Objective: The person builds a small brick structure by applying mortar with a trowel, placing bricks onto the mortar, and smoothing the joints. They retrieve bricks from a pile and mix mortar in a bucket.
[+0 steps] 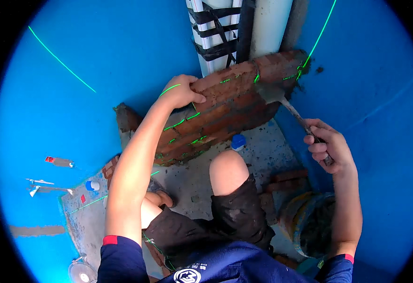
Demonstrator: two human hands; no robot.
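Bright blue walls point(98, 45) surround a low red-brick partition point(234, 106) running from the centre to 1 o'clock, with white pipes point(206, 41) bound in black tape behind it at 12 and a mortar-smeared bucket point(290, 219) at 4. The person's left hand point(183, 92), at 11 o'clock, has bent, nearly closed fingers, thumb and fingertips gripping the end brick point(208, 86) of the top row. At 3 o'clock the right hand point(329, 141) curls its fingers firmly round the handle of a trowel point(272, 95), its grey blade toward 2 o'clock, before the bricks
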